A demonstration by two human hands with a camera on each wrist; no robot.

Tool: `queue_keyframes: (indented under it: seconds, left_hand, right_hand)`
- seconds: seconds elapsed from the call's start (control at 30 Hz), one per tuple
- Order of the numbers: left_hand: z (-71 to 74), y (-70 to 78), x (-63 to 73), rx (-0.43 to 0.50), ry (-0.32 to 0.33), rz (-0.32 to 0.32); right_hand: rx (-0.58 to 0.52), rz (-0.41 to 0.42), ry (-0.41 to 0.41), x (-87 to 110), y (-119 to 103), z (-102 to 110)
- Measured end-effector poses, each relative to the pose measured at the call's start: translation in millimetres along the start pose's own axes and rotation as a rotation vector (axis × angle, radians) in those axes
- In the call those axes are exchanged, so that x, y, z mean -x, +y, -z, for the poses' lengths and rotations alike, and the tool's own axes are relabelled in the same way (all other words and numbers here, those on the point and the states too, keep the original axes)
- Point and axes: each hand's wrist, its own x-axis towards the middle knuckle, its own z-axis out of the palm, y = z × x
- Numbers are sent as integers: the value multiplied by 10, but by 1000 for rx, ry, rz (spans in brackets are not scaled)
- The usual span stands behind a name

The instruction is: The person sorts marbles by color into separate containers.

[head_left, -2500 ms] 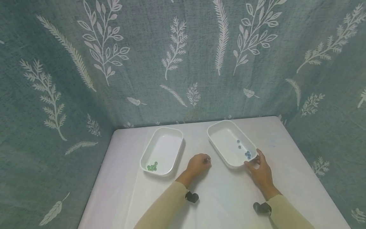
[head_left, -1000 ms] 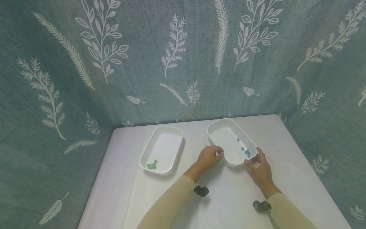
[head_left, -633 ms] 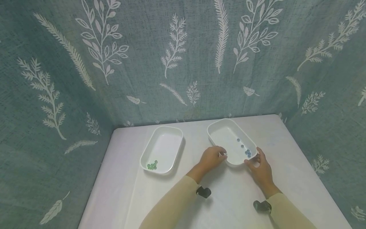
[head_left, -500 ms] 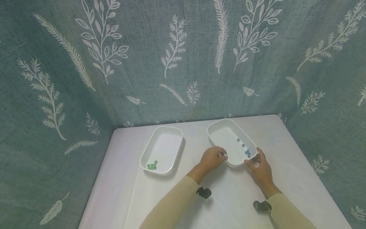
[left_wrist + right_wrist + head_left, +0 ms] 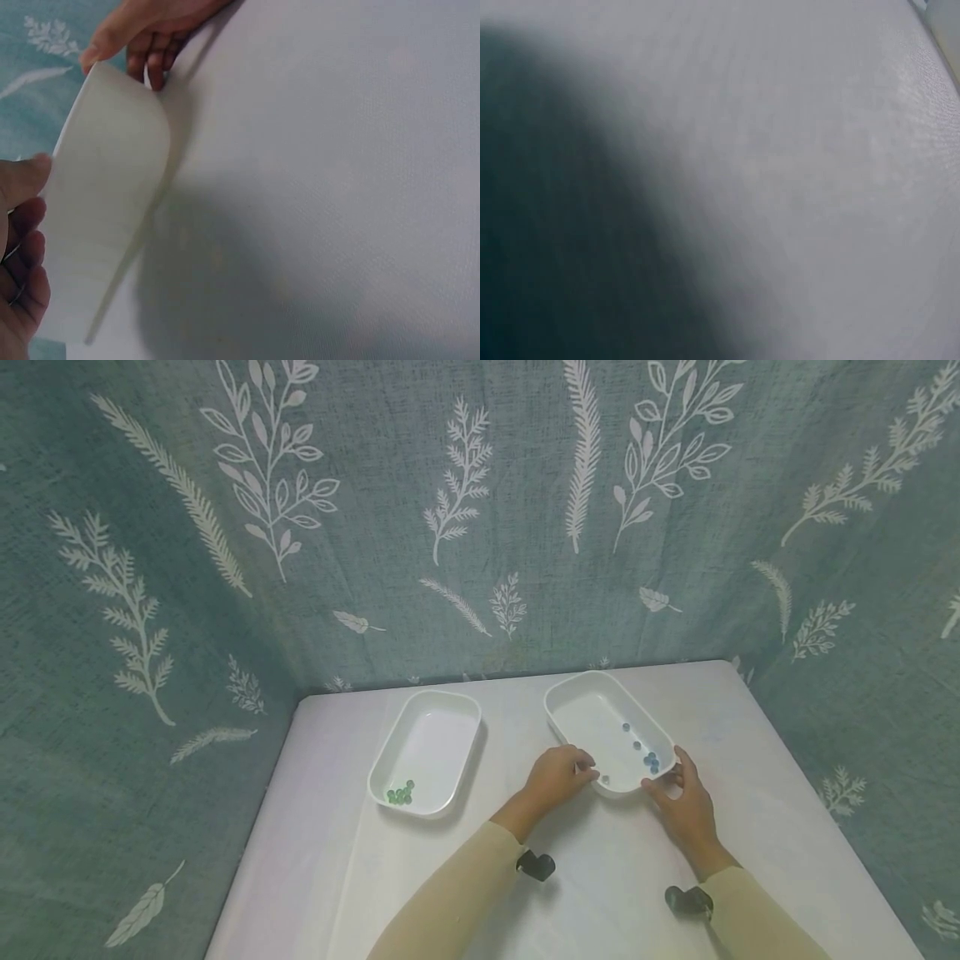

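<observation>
My left hand is at the left rim of the right white tray, its thumb and index fingertip apart over the edge. Just beyond those fingertips, a clear marble lies on the tray floor. My right hand grips the tray's near right corner, thumb on the near side and fingers round the right side. Several blue marbles cluster by that corner, with a few farther up. In the left wrist view the tray's outer wall stands between both hands.
A second white tray sits to the left, with several green marbles in its near left corner. Both trays rest on a white-covered table. A green leaf-patterned curtain hangs behind and at the sides.
My left hand has moved right from between the trays to the right tray's rim and let go of the clear marble inside. One blue marble shifted; the right hand kept its grip.
</observation>
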Motion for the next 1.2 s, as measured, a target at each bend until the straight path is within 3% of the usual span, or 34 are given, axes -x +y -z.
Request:
queue_keyframes:
  seconds: [0.3, 0.67, 1.0, 1.1, 1.2]
  left_hand:
    - [-3, -22, 9, 3, -4, -13]
    - [46, -55, 78, 23, 16, 10]
    - [99, -175, 92, 8, 13, 55]
    - [138, -192, 141, -5, 7, 68]
    - [191, -198, 254, -82, -19, 42]
  right_hand:
    - [-6, 9, -2, -22, 38, -10]
    - [-11, 17, 0, -26, 75, -22]
    - [-20, 23, 5, -82, 54, -6]
    - [-23, 25, 7, -74, 54, -9]
    - [-26, 17, -5, -27, 66, -18]
